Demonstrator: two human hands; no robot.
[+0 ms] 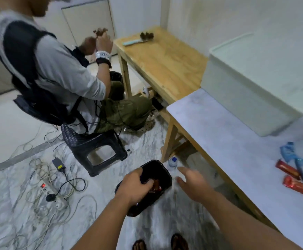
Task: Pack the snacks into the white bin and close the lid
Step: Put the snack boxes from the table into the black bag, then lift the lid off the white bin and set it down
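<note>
Two hands working: left hand [136,184] gripping black basket [158,170] rim, right hand [192,184] spreading empty; lifting level toward white bin [246,91] advisable.

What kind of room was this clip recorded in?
Probably a makeshift indoor recording or work room, not a kitchen: plain white walls, a marble-patterned floor strewn with cables and a power strip, simple wooden tables, and a second person seated on a black plastic stool.
</note>
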